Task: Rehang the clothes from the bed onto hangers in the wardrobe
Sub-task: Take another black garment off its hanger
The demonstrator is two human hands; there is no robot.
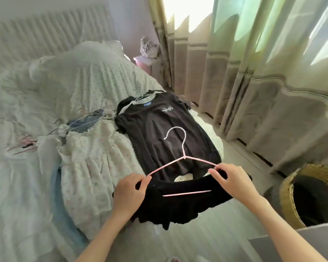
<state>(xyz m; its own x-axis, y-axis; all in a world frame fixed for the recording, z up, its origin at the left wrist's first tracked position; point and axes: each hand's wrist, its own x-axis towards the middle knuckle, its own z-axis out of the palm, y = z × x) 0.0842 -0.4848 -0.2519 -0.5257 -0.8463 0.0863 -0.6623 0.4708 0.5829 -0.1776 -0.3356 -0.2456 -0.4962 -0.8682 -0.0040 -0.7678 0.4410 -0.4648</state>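
Both grips, left hand point(129, 191) and right hand point(233, 181), are being closed on a black garment point(178, 207) and pink hanger point(180, 157); other clothes point(87, 157) are being left on the bed point(17, 186).

- Black T-shirt point(159, 125), 12 o'clock of centre: small pale chest print, illegible; blue neck label, illegible.
- White bag point(149, 47), 12 o'clock, far: dark script, unreadable.

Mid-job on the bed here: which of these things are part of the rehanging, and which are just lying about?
Part of the job:
- pink hanger, both ends pinched by left hand and right hand
- black garment on it
- black T-shirt
- white floral dress
- spare hangers

Lying about:
- woven basket
- curtains
- pillow
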